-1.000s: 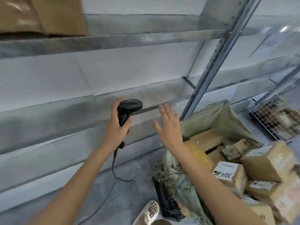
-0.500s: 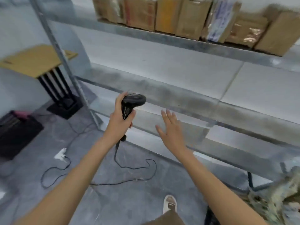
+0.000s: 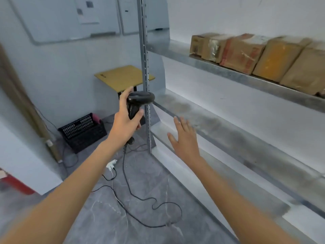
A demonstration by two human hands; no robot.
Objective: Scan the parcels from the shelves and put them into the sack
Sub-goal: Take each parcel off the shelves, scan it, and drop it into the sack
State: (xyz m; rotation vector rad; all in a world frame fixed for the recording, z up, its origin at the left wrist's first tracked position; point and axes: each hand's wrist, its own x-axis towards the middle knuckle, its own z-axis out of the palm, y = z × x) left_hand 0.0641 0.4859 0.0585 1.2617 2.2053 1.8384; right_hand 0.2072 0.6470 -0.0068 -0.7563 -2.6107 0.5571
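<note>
My left hand (image 3: 125, 123) grips a black handheld scanner (image 3: 139, 101) with its head pointing right, held in front of the shelf post (image 3: 145, 67). A black cable (image 3: 133, 194) trails from the scanner down onto the floor. My right hand (image 3: 184, 140) is open with fingers spread, hovering over the bare middle shelf (image 3: 219, 124) and holding nothing. A row of brown cardboard parcels (image 3: 255, 55) stands on the upper shelf (image 3: 228, 73) at the right, well above and beyond my right hand. The sack is out of view.
A small yellow-topped table (image 3: 123, 76) stands behind the post. A black plastic crate (image 3: 82, 132) sits on the floor at the left wall. A white plug (image 3: 111, 164) and loose cables lie on the grey floor. Whiteboards (image 3: 70, 18) hang on the wall.
The view has swung left, away from the sack of parcels, to the left end of the shelving. Both hands keep their pose: left on the scanner, right open.
</note>
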